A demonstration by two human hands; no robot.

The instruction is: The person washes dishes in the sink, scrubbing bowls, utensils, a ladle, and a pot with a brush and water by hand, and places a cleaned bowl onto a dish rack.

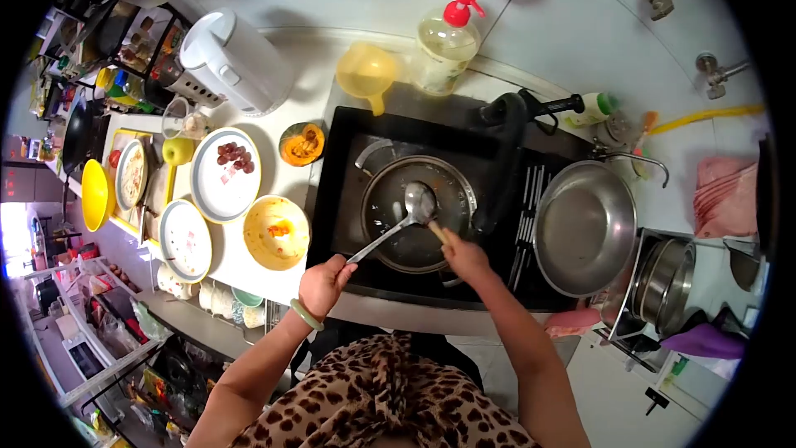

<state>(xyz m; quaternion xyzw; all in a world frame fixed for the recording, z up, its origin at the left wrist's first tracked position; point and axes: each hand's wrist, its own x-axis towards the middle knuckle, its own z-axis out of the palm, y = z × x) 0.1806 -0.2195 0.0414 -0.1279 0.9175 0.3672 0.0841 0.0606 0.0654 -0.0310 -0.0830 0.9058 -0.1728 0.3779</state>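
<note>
My left hand [324, 285], with a pale green bangle at the wrist, grips the handle end of a metal ladle [383, 238]. The ladle's bowl is over a round metal pot [398, 259], which stands in a black sink [342, 199] with some liquid in it. Closed around a light wooden stick [437, 233], my right hand [466, 258] is at the pot's right front side. The far end of that stick meets the ladle's bowl; whether it carries a brush or another head I cannot make out.
A black faucet [502, 158] arches over the sink's right side. Right of it rests a wide metal pan [585, 228]. Behind stand a red-topped pump bottle [445, 50] and a yellow scoop [366, 70]. Left are a yellow bowl [277, 255], plates [207, 195], cut pumpkin [302, 144] and a white kettle [240, 75].
</note>
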